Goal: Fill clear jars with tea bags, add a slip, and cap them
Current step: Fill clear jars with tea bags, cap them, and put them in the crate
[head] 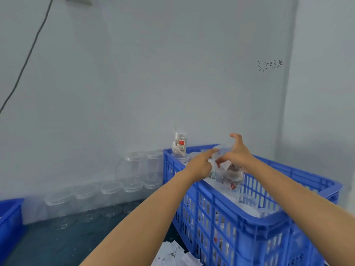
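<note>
Both my arms reach out over a blue slatted crate (249, 219). Between my hands is a clear jar (227, 174) stuffed with tea bags, tilted above the crate. My left hand (199, 165) grips the jar's left side near its top. My right hand (239, 153) is on the clear cap (222, 150) at the jar's mouth, thumb raised and fingers curled over it. Inside the crate lie several capped jars, their white lids (247, 208) showing. One filled, capped jar (179, 144) stands at the crate's far left corner.
Empty clear jars (111, 191) without caps are stacked along the wall to the left of the crate. White paper slips (172, 254) lie on the dark surface at the bottom. Another blue crate's corner (9, 217) shows at the left edge. A black cable (28, 56) hangs down the wall.
</note>
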